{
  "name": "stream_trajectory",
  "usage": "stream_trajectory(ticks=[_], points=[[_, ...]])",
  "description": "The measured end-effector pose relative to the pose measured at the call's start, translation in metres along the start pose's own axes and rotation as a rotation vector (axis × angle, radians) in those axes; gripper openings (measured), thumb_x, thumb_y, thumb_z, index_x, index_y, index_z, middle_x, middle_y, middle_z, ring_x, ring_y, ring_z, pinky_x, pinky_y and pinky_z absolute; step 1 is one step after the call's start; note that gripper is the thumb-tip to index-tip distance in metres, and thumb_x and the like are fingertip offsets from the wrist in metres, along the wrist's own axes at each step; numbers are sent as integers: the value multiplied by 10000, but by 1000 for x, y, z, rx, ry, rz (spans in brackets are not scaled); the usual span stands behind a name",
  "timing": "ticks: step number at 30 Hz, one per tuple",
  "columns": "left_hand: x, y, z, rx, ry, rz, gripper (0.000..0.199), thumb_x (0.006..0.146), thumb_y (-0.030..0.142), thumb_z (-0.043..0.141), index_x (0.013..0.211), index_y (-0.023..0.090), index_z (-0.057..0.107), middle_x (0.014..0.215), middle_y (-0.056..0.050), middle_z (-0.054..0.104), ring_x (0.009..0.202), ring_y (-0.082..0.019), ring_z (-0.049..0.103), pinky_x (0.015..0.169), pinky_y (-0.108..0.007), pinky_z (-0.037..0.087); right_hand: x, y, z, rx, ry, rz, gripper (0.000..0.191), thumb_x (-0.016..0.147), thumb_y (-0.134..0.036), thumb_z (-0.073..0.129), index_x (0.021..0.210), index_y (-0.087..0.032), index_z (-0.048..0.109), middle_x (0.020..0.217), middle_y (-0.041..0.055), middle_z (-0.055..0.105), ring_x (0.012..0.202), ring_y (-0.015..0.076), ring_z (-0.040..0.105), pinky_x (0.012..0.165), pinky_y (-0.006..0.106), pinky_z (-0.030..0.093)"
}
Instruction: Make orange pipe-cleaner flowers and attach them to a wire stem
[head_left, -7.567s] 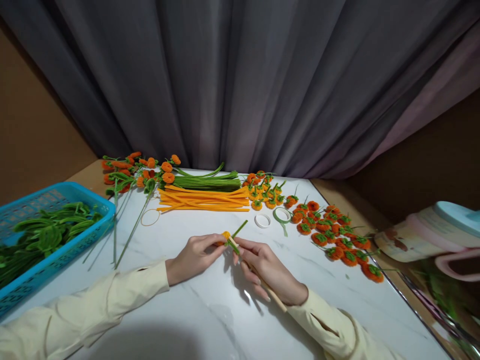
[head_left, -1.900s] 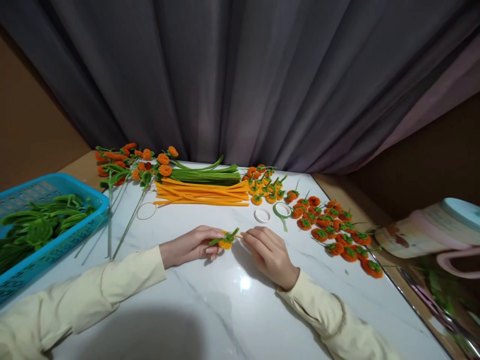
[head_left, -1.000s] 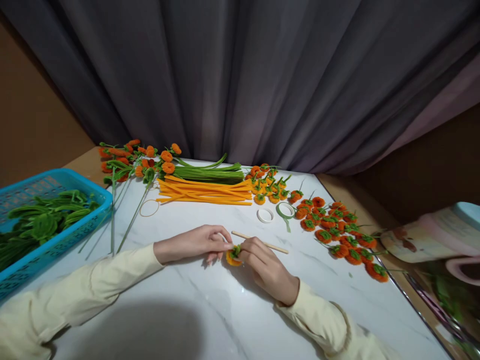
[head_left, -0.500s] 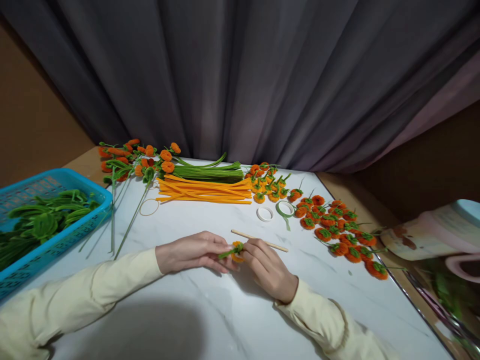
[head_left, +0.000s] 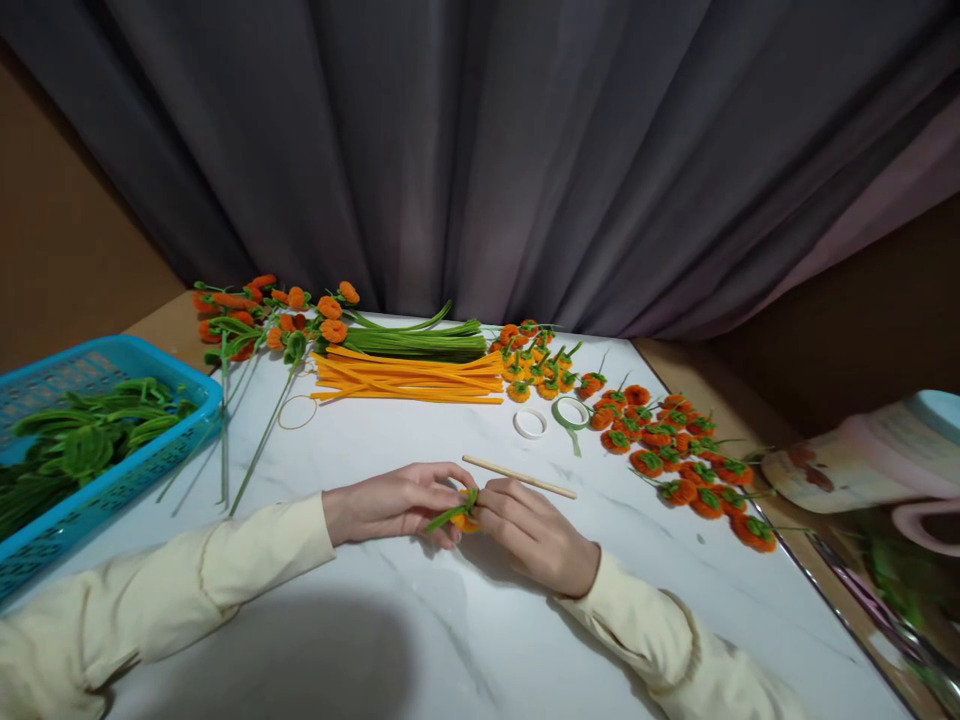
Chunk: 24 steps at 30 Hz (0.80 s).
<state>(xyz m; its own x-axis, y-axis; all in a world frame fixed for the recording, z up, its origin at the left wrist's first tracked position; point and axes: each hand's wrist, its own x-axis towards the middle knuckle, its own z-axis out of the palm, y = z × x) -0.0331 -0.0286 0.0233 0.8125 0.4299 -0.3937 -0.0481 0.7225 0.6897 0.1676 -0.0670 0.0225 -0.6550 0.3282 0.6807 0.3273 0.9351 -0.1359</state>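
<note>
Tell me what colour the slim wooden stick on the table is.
The slim wooden stick is pale tan, seen best in the head view.

Head camera, worn by that person | faces forward and steeply down over the marbled tabletop (head_left: 420,630), pleated curtain (head_left: 420,150) across the frame's top | close above left hand (head_left: 397,500) and right hand (head_left: 536,530), both below centre | single view

On the bench (head_left: 360,620), the basket (head_left: 214,415) lies left, the rings of tape (head_left: 530,424) mid-bench, the stick (head_left: 519,477) before them.
</note>
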Motion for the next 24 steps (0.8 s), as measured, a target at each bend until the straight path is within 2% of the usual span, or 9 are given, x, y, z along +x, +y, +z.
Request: stream_trajectory(ticks=[4, 6, 12, 16, 20, 24], points=[[0, 3, -1, -6, 27, -19, 350, 692, 285, 743, 938, 142, 540, 701, -25, 650, 545, -102, 611, 551, -206, 516, -2, 4, -1, 156, -5, 128, 289, 869, -11, 347, 1090, -134, 486, 942, 134, 593, 911, 197, 545, 739, 350, 526], [0, 4, -1, 9, 24, -43, 359, 692, 291, 739, 951, 143, 539, 711, -33, 658, 537, -109, 616, 546, -214, 519, -2, 5, -2, 176, -9, 140, 287, 862, -7, 357, 1081, -135, 489, 933, 127, 586, 900, 195, 537, 729, 345, 523], [-2, 4, 2, 7, 46, -67, 354, 673, 289, 749, 914, 155, 528, 709, -23, 653, 551, -107, 620, 560, -209, 509, -3, 4, -2, -21, -17, -14, 209, 912, -71, 377, 1071, -97, 510, 914, 139, 626, 883, 213, 553, 718, 354, 512], [-2, 3, 3, -7, 61, -72, 343, 660, 285, 759, 869, 150, 522, 701, -21, 648, 559, -97, 619, 563, -187, 488, -1, 5, -3, -116, -34, -105, 160, 906, -67, 416, 990, -97, 549, 887, 129, 645, 863, 206, 570, 692, 333, 504], [-1, 2, 2, -23, 51, -73, 338, 663, 281, 759, 863, 149, 520, 722, -22, 646, 568, -103, 627, 577, -195, 493, 0, 5, -6, -185, -90, -150, 172, 898, -62, 416, 876, -108, 580, 846, 121, 648, 791, 199, 591, 637, 317, 491], [-1, 2, 1, -50, 50, -75, 332, 672, 269, 753, 866, 147, 512, 754, -38, 654, 564, -103, 635, 553, -178, 493, 1, 4, -8, -203, -39, -141, 222, 908, -59, 360, 930, -91, 579, 863, 134, 655, 828, 205, 595, 649, 336, 509]])
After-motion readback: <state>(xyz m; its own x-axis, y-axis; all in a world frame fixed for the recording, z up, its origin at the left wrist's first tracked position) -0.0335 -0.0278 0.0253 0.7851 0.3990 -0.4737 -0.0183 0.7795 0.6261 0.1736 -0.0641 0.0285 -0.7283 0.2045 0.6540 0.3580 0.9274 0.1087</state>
